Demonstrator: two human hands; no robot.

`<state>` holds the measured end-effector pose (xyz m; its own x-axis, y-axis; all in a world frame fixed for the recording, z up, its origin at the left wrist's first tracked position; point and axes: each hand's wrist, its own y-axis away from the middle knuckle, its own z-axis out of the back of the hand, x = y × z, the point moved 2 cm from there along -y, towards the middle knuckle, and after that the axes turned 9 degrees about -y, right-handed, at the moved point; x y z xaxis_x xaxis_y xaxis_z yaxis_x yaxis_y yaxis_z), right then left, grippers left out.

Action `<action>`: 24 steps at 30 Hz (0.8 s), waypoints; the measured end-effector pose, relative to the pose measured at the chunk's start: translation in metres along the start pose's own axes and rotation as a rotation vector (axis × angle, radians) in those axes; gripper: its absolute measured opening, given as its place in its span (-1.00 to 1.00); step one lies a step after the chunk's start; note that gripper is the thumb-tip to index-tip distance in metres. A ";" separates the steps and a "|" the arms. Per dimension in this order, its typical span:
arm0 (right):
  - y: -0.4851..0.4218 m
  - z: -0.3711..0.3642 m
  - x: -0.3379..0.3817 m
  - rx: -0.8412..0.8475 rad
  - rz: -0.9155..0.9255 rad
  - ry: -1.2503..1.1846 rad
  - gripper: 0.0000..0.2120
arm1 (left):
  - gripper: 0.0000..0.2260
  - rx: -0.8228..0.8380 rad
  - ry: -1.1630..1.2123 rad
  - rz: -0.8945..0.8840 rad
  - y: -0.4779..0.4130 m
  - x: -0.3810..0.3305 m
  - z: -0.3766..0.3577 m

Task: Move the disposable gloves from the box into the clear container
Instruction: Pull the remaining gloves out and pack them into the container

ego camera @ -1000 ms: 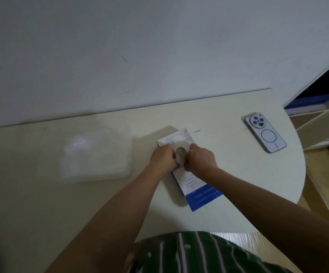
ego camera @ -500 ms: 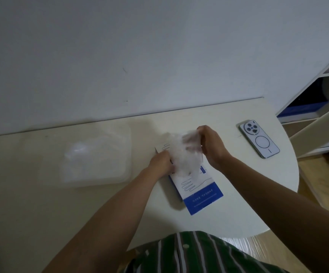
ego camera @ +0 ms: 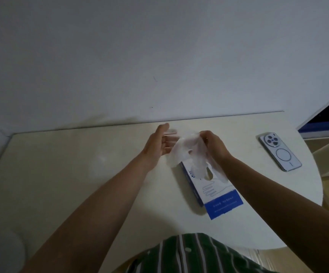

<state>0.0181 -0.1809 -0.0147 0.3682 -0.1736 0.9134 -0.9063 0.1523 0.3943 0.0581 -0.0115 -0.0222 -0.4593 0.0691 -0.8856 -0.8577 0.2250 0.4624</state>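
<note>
A white and blue glove box [ego camera: 216,194] lies flat on the pale table [ego camera: 61,194], right of centre. Above its far end my right hand [ego camera: 213,144] pinches a bunch of thin, translucent disposable gloves [ego camera: 187,152] that hang down onto the box top. Just left of the gloves, my left hand [ego camera: 157,143] is held up with straight fingers, palm toward the film, gripping nothing. The clear container [ego camera: 98,162] shows only as a faint blurred patch left of my left forearm.
A light-coloured phone [ego camera: 279,151] lies camera side up near the table's rounded right edge. A white shelf unit with a blue part [ego camera: 325,125] stands beyond that edge. A white wall [ego camera: 159,56] runs along the table's far side.
My right hand has pulled the gloves up out of the box. My left hand has come off the box and risen, opening beside the gloves. The view has shifted.
</note>
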 end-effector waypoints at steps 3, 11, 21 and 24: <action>0.004 -0.021 -0.002 0.083 -0.043 -0.020 -0.85 | -0.74 0.039 0.138 -0.073 0.005 -0.001 0.012; 0.001 -0.074 -0.003 0.231 -0.044 0.066 -0.43 | -0.92 -0.312 -0.199 -0.192 0.019 0.003 0.064; -0.023 -0.128 -0.007 0.237 0.063 0.317 -0.71 | -0.88 -0.451 -0.580 -0.234 0.026 0.017 0.129; -0.033 -0.128 -0.007 0.104 0.011 0.178 -0.76 | -0.93 -0.479 -0.681 -0.184 0.028 0.028 0.156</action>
<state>0.0721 -0.0606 -0.0211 0.3803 0.0041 0.9249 -0.9238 0.0504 0.3796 0.0575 0.1487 -0.0406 -0.1950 0.6756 -0.7110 -0.9808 -0.1346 0.1411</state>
